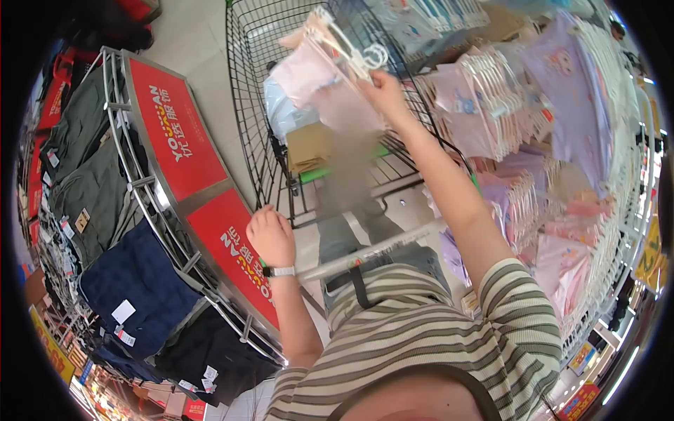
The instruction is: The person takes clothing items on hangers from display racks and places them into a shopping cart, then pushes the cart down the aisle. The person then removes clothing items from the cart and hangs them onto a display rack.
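Note:
My right hand (382, 98) is closed on white plastic hangers (357, 57) carrying light pink garments (316, 74), held over the black wire shopping cart (242, 91). More hanger hooks stick out beside the fingers. My left hand (270, 235), with a white band at the wrist, is bent over the near left corner of the cart; its fingertips are partly hidden. Under the pink garments, a pale blue plastic-wrapped bundle (281, 116) and a brown cardboard piece (307, 149) lie in the cart. A blurred patch covers part of the cart's near end.
Left of the cart runs a metal rack with red sign panels (175, 133) and folded dark trousers (133, 288). On the right hang rows of pink garments (484, 105) and a lilac garment (562, 84) on white hangers. The cart's handle bar (379, 251) crosses before my waist.

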Demonstrator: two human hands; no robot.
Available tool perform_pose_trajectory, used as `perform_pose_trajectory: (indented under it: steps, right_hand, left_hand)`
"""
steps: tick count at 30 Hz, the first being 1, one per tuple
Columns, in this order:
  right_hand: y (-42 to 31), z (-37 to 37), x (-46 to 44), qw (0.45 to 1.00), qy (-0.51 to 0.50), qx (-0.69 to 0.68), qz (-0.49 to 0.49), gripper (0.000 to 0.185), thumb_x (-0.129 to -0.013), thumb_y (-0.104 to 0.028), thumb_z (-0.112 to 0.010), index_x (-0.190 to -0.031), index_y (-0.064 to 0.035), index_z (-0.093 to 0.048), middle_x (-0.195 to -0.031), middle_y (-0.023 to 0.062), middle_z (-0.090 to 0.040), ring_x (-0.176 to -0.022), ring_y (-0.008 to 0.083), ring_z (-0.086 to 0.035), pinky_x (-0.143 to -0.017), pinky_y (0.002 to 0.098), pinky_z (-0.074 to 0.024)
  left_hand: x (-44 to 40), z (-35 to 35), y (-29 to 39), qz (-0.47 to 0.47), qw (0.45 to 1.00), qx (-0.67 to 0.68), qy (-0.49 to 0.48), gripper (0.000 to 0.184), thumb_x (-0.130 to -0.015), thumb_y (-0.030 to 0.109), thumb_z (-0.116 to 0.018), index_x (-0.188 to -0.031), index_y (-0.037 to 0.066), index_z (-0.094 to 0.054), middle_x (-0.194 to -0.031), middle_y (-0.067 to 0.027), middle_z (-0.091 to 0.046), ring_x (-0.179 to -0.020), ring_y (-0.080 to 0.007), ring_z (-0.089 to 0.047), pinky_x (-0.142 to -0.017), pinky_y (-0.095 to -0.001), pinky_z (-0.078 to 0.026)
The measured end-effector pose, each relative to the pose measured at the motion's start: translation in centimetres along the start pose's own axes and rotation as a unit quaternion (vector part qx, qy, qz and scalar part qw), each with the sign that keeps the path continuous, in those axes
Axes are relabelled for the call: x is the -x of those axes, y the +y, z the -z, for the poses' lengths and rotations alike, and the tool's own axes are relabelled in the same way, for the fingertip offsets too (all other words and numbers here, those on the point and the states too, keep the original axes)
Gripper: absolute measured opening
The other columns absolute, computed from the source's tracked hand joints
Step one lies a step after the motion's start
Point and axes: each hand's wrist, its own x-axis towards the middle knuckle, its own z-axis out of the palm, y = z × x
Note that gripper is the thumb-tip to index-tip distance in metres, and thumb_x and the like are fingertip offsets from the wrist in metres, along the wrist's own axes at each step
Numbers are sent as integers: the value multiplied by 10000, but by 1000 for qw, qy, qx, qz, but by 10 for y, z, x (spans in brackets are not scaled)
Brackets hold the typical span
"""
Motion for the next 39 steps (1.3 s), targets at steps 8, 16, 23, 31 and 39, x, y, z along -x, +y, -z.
perform_pose_trajectory:
  steps: [8,16,23,31,39]
  right_hand:
    - [17,-94,-14,988,-116,-50,-92,388,-750,-279,-665,-993,22,-633,-912,202,-642,-865,325,-623,-753,387,-460]
    - [60,-166,-76,862,97,-443,-226,157,-872,-174,-561,-773,-55,-538,-690,23,-531,-594,110,-491,-547,252,-399]
    - [256,-318,-26,777,176,-436,-417,207,-847,-270,-581,-966,-113,-518,-768,22,-488,-633,172,-475,-612,319,-415]
    - [149,-243,18,941,-185,269,-93,285,-858,-338,-491,-944,-97,-617,-946,104,-594,-854,284,-559,-737,461,-436]
    - [99,-106,20,894,-416,157,-59,319,-838,-277,-531,-1030,-42,-626,-1012,199,-623,-926,329,-606,-810,407,-465]
  left_hand:
    - [-5,9,5,20,996,15,-80,91,-747,132,-618,-762,43,-621,-957,-27,-622,-993,-231,-533,-901,-411,-354]
    - [-9,10,12,58,992,9,-113,91,-760,137,-613,-741,48,-606,-918,-18,-621,-919,-239,-535,-899,-404,-347]
    - [-10,3,22,81,987,-29,-138,85,-765,126,-601,-756,43,-612,-932,-13,-626,-897,-237,-533,-871,-405,-356]
    - [-8,3,33,92,983,-34,-155,100,-778,136,-579,-796,49,-623,-907,-17,-633,-890,-236,-536,-863,-392,-357]
    - [-22,11,11,73,979,109,-155,514,-720,93,-661,-1189,0,-472,-1199,-202,-486,-1127,-370,-448,-970,-423,-341]
